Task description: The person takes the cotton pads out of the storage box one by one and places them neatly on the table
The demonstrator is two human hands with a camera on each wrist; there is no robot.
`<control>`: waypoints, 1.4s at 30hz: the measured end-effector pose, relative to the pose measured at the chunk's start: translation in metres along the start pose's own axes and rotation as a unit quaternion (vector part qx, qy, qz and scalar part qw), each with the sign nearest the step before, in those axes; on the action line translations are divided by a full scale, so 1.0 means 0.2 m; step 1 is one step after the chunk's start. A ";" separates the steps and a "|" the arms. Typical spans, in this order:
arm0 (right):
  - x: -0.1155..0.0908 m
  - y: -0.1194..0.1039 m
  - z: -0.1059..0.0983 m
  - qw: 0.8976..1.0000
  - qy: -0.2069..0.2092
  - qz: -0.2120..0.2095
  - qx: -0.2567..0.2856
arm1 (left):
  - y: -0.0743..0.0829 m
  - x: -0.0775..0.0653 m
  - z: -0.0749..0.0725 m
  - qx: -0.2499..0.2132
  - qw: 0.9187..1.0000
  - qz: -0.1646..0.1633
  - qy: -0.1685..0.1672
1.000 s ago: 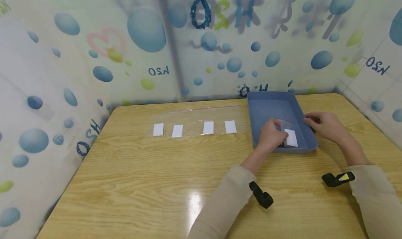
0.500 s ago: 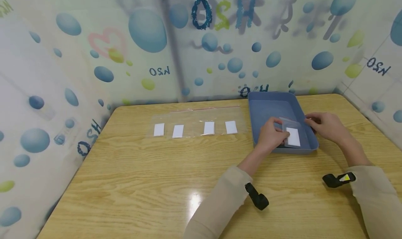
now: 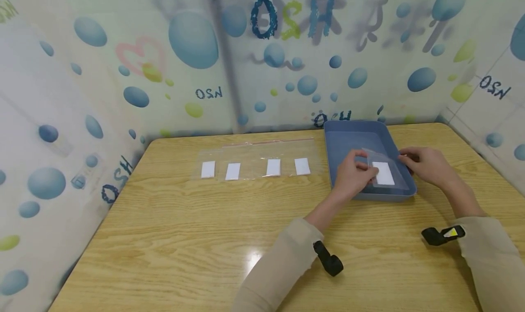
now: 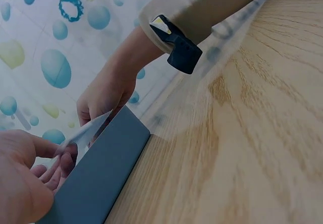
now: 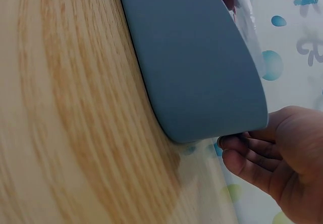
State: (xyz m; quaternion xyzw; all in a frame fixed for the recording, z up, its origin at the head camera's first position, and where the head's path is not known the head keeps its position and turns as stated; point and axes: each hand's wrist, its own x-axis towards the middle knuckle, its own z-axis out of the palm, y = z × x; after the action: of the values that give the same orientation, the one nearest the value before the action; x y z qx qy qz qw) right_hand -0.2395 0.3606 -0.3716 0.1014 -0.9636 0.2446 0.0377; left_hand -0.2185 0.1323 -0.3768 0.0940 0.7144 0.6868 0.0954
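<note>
Over the front part of the blue-grey tray, my left hand pinches a clear zip bag with a white label, its thumb at the label's left edge. In the left wrist view the film of the bag rises above the tray wall, between thumb and fingers. My right hand holds the tray's right rim; the right wrist view has this hand with thumb at the rim and fingers curled beside the outer wall. Part of the tray floor is hidden by my left hand.
Left of the tray, several clear zip bags with white labels lie in an overlapping row on the wooden table. A patterned curtain stands behind the table's back edge. Black cameras are strapped to both wrists.
My left hand has drawn the zip bag up from the tray's front, and more of its clear film and label now show. The right hand stays on the rim.
</note>
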 end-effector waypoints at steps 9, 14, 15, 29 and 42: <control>0.00 0.01 0.00 1.000 0.000 -0.006 -0.004 | -0.02 0.00 -0.06 -0.043 0.996 0.063 -0.043; 0.00 0.01 0.00 1.000 -0.004 -0.004 -0.003 | -0.02 0.00 -0.10 -0.078 0.992 0.073 -0.061; 0.00 0.01 0.00 1.000 -0.004 -0.004 -0.004 | -0.02 0.00 -0.11 -0.085 0.992 0.074 -0.065; 0.00 0.02 0.00 1.000 -0.009 -0.002 -0.001 | -0.01 -0.04 -0.25 -0.098 0.990 0.087 -0.054; 0.00 0.01 0.00 1.000 -0.008 -0.003 0.000 | -0.02 -0.06 -0.37 -0.066 0.991 0.106 -0.045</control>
State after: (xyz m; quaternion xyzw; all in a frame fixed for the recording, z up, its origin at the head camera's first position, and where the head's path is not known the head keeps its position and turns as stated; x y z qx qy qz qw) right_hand -0.2390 0.3623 -0.3720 0.1067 -0.9636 0.2433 0.0304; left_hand -0.2260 0.0574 -0.3782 0.1933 0.6486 0.7337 0.0604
